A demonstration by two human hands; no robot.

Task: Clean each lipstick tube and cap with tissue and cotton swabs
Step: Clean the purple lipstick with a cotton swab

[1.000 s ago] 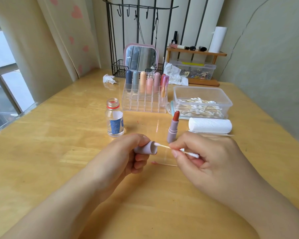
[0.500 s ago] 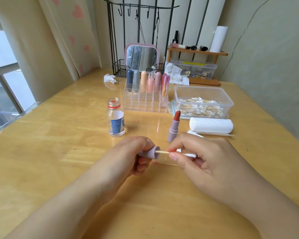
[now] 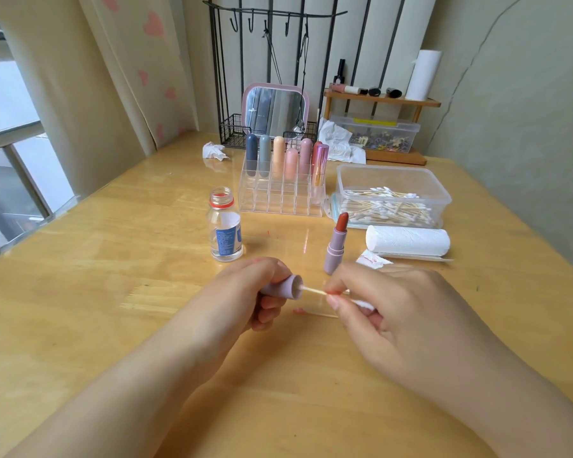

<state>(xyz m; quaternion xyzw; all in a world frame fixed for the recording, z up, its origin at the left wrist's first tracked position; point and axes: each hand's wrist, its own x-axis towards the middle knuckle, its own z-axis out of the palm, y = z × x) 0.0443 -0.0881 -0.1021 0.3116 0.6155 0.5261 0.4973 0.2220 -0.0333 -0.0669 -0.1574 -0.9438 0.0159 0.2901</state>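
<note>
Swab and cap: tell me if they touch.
Touching. Head view shows the swab tip entering the mouth of the cap, no gap between them.

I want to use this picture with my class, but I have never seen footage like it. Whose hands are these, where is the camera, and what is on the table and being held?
The camera sits on the person's head and looks down, so these are their own two hands. The left hand grips a lilac lipstick cap. The right hand pinches a cotton swab, its tip at the cap's opening. On the wooden table stand the open lilac lipstick, a small uncapped bottle, a clear organiser holding lipsticks, a tub of swabs and a tissue roll.
</note>
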